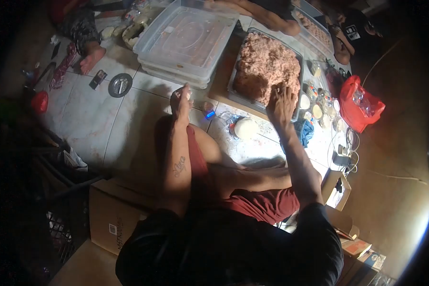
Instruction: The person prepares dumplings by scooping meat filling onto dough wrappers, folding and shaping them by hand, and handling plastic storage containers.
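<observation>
had the right hand (283,101) on the pink minced meat (267,57), loosely open, fingers a little spread and fingertips sunk into the near right part of the mass; could not tell whether gripping any of it underneath. found the meat heaped in a rectangular tray (245,98), reaching ahead of the right hand and to its left, over a sheet of cardboard (218,90).

held the left hand (180,104) well apart from the meat, half curled, with something pale at the fingers; could not tell whether holding a piece or only smeared.

saw ahead of the left hand a stack of clear plastic bins (190,43), and to its left, on pale tiles (90,128), a dark round dish (113,85) and a small dark pack (97,78). noticed between the hands a white round thing (246,128) and, just right of the left hand, a small blue object (210,114).

saw jars (316,112) with pale lids right of the right hand, a blue cloth (304,133) near its wrist, and a red plastic bag (364,114) farther out. made out, well beyond the right hand, a co-worker's forearm (267,16) and, right of that, pale pink balls (313,27) in another tray (327,47).
</observation>
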Motion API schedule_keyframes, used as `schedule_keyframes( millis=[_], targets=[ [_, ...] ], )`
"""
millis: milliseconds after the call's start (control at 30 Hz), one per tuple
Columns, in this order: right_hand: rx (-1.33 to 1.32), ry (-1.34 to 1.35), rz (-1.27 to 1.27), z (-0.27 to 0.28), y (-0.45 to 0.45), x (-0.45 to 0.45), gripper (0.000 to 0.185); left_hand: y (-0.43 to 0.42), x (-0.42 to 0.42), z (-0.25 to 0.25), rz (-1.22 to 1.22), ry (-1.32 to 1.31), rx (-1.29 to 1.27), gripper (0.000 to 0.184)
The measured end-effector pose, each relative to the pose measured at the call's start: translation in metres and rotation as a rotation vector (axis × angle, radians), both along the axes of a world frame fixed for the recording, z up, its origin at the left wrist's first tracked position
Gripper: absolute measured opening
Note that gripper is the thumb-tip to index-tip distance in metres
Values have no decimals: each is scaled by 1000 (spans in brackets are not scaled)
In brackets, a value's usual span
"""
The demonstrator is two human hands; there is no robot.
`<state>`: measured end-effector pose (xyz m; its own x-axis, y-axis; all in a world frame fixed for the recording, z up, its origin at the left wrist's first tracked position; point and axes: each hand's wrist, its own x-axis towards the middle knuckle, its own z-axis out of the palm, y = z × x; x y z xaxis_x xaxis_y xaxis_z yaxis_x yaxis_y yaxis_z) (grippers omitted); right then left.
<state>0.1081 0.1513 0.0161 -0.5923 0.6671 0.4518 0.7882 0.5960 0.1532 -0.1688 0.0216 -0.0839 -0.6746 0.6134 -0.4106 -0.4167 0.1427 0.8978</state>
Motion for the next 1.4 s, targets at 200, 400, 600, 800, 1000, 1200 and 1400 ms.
schedule_keyframes(
  millis=[200, 400, 600, 800, 1000, 1200, 1400],
  targets=[
    [-825, 86, 171, -60, -82, -97, 40, 13, -2, -17, 12, 134, -1, 38],
    [-699, -313, 319, -125, -71, -139, 44, 14, -6, -15, 57, -113, 30, 36],
    [-521, 351, 794, -13, -42, -128, 22, 14, 2, -14, 101, -106, 65, 37],
    [-742, 178, 713, 85, 28, -188, 25, 21, 0, -19, 31, -94, 72, 44],
    [-696, -483, 742, 43, 62, -254, 62, 18, -14, -12, -20, -318, 60, 56],
    [-1005, -315, 467, 56, 47, -235, 87, 17, -7, -9, -20, -218, 93, 74],
    [-679, 445, 565, 57, -24, -159, 28, 16, 1, -13, -146, -343, 126, 82]
  ],
)
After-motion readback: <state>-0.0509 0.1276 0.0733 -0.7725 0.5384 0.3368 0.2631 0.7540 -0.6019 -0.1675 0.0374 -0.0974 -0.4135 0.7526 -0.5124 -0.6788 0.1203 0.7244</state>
